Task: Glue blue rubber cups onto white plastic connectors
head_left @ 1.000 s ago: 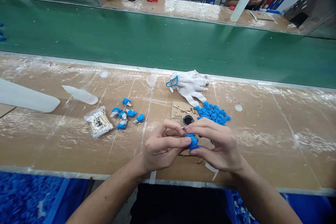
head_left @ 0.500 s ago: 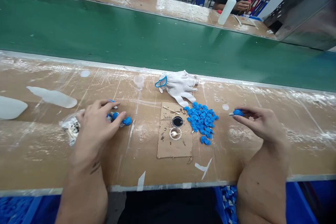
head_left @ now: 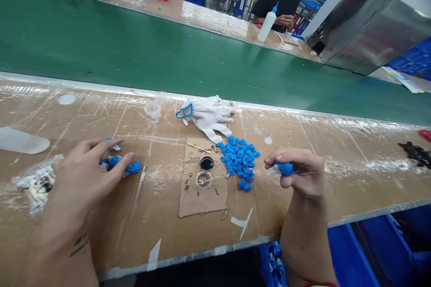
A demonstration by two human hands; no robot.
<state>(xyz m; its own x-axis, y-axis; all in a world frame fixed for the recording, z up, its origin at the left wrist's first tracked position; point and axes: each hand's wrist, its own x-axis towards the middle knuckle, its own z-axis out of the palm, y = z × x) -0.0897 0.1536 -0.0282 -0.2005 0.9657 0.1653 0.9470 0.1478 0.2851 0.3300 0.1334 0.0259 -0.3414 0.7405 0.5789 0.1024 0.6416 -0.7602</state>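
My left hand (head_left: 90,168) rests over a small group of blue and white pieces (head_left: 116,161) on the left of the table. Its thumb and fingers are apart around them, and the palm hides some. On the right, my right hand (head_left: 303,170) pinches a small blue piece with a white end (head_left: 285,169) above the table. Between the hands lies a pile of flat blue plastic parts (head_left: 239,157). Beside it, a cardboard piece (head_left: 204,204) bears a small cup of dark liquid (head_left: 206,163), a clear cup (head_left: 204,180) and cotton swabs (head_left: 199,148).
White gloves (head_left: 208,114) lie beyond the cardboard. A plastic bag of small parts (head_left: 37,184) is by my left wrist. Black parts (head_left: 415,153) lie far right. Across the green belt (head_left: 151,49) stand a squeeze bottle (head_left: 267,26) and two people at work.
The view has swung to the right, so the table things appear further left. My right hand has turned and come nearer with its blue piece. My left hand stays over its group.
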